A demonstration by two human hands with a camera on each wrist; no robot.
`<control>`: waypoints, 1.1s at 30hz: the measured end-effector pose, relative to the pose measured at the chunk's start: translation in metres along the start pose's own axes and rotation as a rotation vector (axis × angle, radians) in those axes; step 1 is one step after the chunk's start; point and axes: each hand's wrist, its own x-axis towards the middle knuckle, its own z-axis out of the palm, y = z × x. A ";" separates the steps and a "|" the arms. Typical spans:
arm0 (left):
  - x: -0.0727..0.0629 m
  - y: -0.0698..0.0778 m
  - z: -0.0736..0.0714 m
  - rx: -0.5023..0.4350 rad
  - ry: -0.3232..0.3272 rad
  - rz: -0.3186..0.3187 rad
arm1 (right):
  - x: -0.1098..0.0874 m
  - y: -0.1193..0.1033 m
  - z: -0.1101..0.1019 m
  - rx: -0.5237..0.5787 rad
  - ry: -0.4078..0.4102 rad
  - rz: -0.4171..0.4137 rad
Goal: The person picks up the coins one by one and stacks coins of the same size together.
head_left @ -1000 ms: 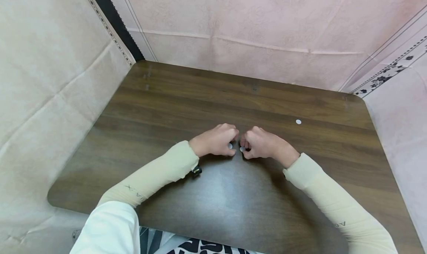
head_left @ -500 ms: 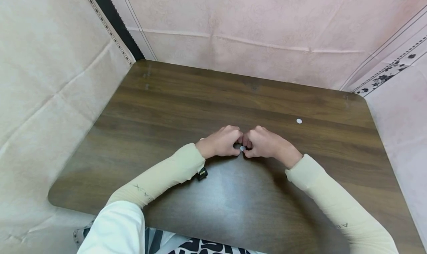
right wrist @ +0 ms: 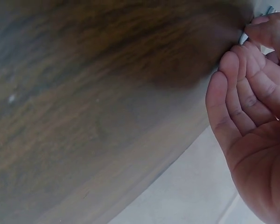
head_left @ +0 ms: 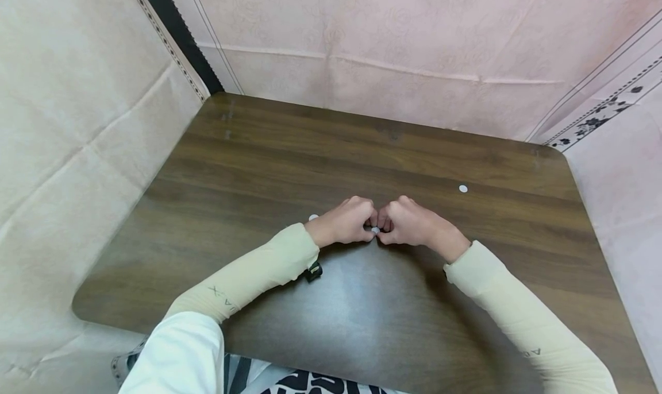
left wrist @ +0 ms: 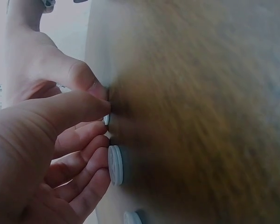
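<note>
Near the middle of the table, my left hand (head_left: 347,221) and right hand (head_left: 408,221) meet fingertip to fingertip, fingers curled. Between both thumbs and fingers a small white disc (head_left: 375,231) is pinched; its edge (left wrist: 107,119) shows in the left wrist view, partly covered. In the right wrist view, a thin pale edge (right wrist: 244,37) of it appears at the right fingertips. Beside the left fingertips, a thicker white disc (left wrist: 115,165) with two layers stands close to the tabletop; I cannot tell whether it is two stacked. Another white disc (left wrist: 132,217) is cut off below.
A white disc (head_left: 462,189) lies on the brown wooden table (head_left: 289,147), right of the hands and farther back. Another disc (head_left: 312,216) shows just behind the left wrist. Pale cloth (head_left: 393,32) hangs along the table's back and sides.
My left hand has moved right until its fingers meet the right hand's. A disc behind the left wrist has come into view. The right hand has hardly moved.
</note>
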 end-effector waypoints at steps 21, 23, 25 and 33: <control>0.000 0.005 -0.004 0.000 -0.033 -0.038 | -0.044 0.043 -0.070 -0.118 0.045 0.194; 0.000 0.005 -0.004 -0.002 -0.032 -0.035 | -0.050 0.052 -0.078 -0.131 0.041 0.239; 0.000 0.006 -0.004 -0.007 -0.031 -0.030 | -0.056 0.063 -0.086 -0.146 0.041 0.270; -0.001 0.007 -0.005 -0.027 -0.046 -0.031 | -0.074 0.109 -0.098 -0.162 0.076 0.389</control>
